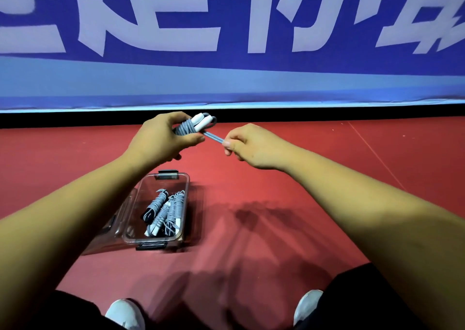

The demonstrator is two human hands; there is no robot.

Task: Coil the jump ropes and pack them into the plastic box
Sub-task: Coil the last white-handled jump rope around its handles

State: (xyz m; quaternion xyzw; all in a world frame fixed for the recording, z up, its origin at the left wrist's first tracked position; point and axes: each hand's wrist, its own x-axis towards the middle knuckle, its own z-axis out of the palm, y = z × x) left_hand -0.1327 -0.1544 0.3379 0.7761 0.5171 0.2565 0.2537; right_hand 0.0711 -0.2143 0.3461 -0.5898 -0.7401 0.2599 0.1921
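Jump rope (187, 128), coiled, sits clenched in the grip of the left hand (161, 138), its loose tail slanting right into the pinching right hand (249, 146), with the plastic box (186, 199) below the left wrist.

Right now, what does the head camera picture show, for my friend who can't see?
The left hand grips a coiled grey jump rope while the right hand pinches its loose end. Below them, on the red floor, an open clear plastic box holds more coiled ropes.

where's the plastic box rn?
Head view, lower left of centre: the plastic box sits on the red floor, nearer the person than the left hand, and has coiled jump ropes inside.
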